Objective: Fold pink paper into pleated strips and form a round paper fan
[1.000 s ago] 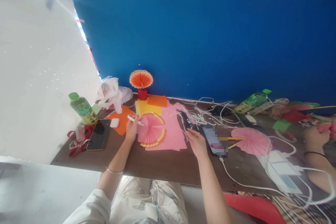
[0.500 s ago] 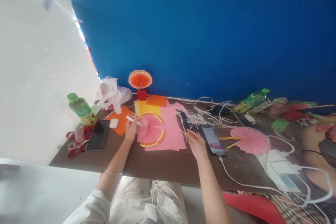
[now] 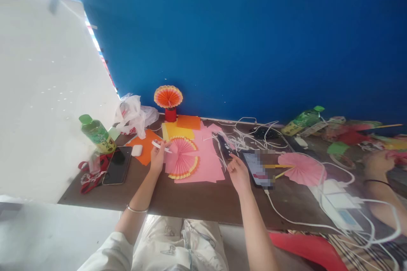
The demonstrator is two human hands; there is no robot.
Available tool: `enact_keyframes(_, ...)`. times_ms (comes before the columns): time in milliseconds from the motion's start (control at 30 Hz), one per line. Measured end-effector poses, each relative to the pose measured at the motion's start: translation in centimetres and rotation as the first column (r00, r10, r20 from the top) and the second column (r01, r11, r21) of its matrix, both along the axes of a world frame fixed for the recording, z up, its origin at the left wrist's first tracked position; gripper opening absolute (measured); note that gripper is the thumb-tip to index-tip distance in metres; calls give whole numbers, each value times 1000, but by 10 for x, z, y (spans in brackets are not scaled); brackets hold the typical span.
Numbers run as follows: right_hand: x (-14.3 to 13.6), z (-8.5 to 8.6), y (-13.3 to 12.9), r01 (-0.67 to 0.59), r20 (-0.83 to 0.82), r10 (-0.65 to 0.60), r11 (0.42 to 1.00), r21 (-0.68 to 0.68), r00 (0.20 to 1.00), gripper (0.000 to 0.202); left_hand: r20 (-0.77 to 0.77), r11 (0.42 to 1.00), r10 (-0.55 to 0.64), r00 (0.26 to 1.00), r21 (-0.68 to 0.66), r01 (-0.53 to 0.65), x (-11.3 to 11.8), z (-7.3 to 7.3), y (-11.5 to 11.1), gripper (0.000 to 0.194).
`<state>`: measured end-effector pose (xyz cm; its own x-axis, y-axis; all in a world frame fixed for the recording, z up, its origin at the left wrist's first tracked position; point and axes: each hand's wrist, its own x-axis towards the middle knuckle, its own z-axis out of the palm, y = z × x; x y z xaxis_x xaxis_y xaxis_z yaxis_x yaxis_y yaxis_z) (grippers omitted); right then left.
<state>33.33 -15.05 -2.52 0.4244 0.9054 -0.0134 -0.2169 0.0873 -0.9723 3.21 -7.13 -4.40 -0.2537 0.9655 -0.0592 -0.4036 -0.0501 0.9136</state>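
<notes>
My left hand (image 3: pixel 157 159) is closed around a slim white stick (image 3: pixel 158 145) at the left edge of a pleated pink paper fan (image 3: pixel 182 163). Orange and yellow bands trim the fan, and a gap opens on its right side. Below it lie sheets of pink paper (image 3: pixel 208 161). My right hand (image 3: pixel 238 171) is by the near end of a black object with white markings (image 3: pixel 225 146), its fingers curled and pinched together. Anything small between those fingertips is hidden. Just right of this hand rests a lit phone (image 3: pixel 252 165) with a charging cable.
To the left are a dark phone (image 3: pixel 117 165), a white earbud case (image 3: pixel 137 150), red-handled scissors (image 3: pixel 92 173) and a green-capped bottle (image 3: pixel 95 133). A finished paper rosette (image 3: pixel 168 96) stands at the back. White cables (image 3: pixel 244 137) tangle on the right. Another person's arm (image 3: pixel 381 182) is at far right.
My right hand's fingers have gone from stretched out to curled together, slightly back from the black object. My left hand stays almost still with the white stick.
</notes>
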Motion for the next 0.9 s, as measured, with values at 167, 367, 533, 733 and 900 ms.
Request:
enact_keyframes(167, 12, 4, 10, 135, 374, -104, 989, -57, 922, 46, -27, 1000, 31, 999, 5, -31, 1, 5, -3, 42)
enact_keyframes(367, 37, 27, 30, 266, 809, -178, 963, 27, 561, 60, -2, 1000, -22, 1000, 21, 22, 7, 14, -9, 42)
enact_keyframes(533, 28, 35, 21, 169, 926, -194, 975, 145, 323, 25, 198, 990, -138, 970, 15, 138, 27, 37, -19, 36)
enact_keyframes(733, -54, 46, -11, -156, 755, 90, 988, 16, 649, 25, 391, 956, -272, 879, 6, 293, 57, 72, -37, 29)
enact_keyframes(900, -105, 56, -19, -295, 477, 233, 954, 59, 848, 23, 412, 943, -301, 860, -9, 334, 72, 77, -50, 32)
